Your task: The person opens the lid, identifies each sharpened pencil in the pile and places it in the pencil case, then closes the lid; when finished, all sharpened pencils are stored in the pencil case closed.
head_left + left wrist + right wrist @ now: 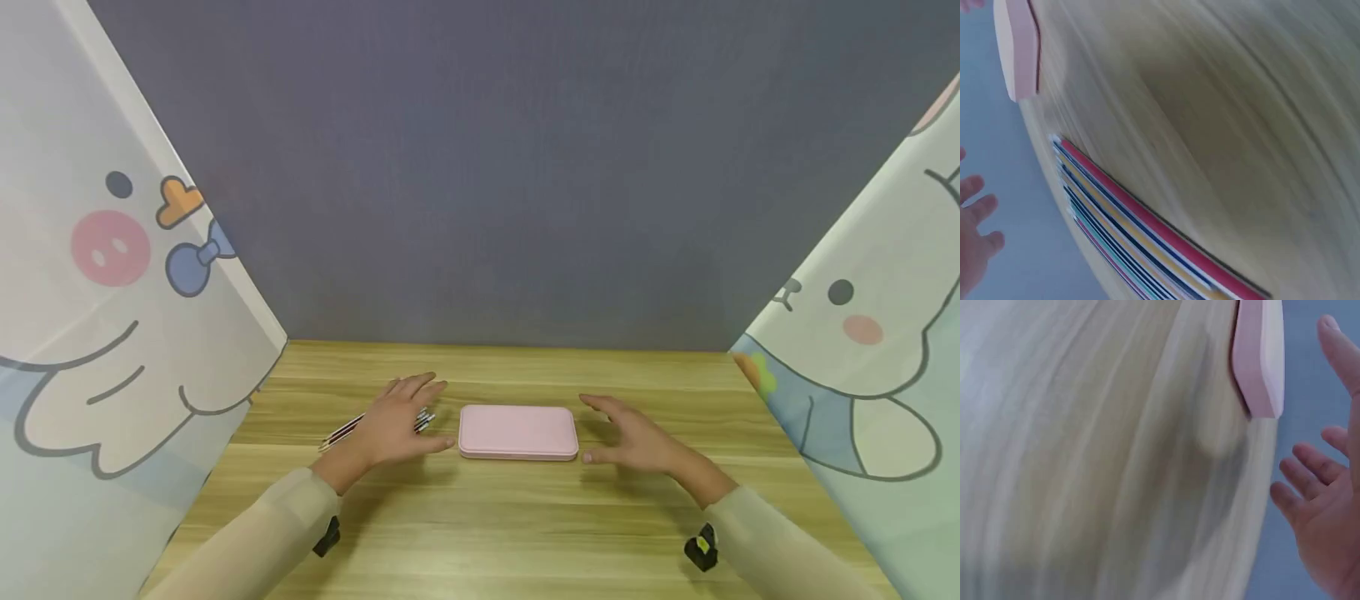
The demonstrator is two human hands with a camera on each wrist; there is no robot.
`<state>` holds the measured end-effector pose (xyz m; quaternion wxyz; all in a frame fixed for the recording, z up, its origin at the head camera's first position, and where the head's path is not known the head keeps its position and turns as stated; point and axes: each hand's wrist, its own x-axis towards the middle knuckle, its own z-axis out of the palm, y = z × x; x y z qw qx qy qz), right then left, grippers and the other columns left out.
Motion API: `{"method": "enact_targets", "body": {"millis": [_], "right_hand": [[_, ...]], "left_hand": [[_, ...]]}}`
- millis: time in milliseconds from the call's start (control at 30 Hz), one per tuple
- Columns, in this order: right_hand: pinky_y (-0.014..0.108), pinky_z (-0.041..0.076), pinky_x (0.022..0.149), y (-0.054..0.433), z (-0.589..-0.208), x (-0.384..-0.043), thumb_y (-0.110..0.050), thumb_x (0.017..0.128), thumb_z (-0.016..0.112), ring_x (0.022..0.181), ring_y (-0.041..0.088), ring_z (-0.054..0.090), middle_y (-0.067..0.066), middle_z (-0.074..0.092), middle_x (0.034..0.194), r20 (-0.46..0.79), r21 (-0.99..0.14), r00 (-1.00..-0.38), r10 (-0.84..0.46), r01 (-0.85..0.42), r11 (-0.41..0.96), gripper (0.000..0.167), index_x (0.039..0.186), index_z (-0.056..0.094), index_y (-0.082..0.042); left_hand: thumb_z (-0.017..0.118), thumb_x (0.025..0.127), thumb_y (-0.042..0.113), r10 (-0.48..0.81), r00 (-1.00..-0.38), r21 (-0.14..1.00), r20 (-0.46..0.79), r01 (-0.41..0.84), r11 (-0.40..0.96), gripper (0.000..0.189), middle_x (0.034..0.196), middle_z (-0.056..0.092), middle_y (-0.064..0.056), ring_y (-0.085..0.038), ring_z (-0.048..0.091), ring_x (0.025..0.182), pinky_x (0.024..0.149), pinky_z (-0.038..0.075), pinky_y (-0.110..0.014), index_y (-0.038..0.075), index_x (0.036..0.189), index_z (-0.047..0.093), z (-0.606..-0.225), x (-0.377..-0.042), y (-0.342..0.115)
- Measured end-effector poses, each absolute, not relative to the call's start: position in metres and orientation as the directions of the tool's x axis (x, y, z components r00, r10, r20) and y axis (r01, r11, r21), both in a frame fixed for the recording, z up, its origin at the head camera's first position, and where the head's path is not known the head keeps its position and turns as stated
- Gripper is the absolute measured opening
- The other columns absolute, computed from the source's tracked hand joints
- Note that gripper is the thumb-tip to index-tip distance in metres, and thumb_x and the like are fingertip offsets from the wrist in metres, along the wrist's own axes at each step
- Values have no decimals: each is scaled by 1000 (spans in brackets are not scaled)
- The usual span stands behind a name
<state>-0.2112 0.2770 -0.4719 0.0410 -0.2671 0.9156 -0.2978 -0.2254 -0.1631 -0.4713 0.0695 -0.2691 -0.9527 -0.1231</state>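
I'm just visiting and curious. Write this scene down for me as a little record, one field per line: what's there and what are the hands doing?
Surface: wood-grain tabletop
Centre: rectangular pink case, closed
To its left: pencils side by side, barrels in several colours
Left hand: above the pencils, fingers spread, holding nothing
Right hand: open beside the case's right end, not touching it
Backdrop: dark grey panel

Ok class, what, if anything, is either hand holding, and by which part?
Nothing is held: the open left hand and open right hand flank the pink rectangular case.
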Motion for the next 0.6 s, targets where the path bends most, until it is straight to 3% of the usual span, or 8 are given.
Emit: {"method": "enact_targets", "body": {"millis": [233,600], "right_hand": [[65,35,113,278,-499,-220,-39,79,89,141,43,47,16,53,152,64,-678,-862,-503,-407,611,93,153,44,-3],[60,36,114,269,-521,-220,-49,77,88,143,38,46,11,52,153,52,-699,-890,-452,-356,620,96,153,46,-8]], "left_hand": [[64,86,70,539,-832,370,133,546,751,84,155,49,-7,-36,46,143,114,37,-61,19,151,52,-469,-226,-144],[66,86,67,588,-796,358,143,596,719,76,147,56,-8,-35,51,137,113,40,-56,17,143,60,-476,-232,-125]]}}
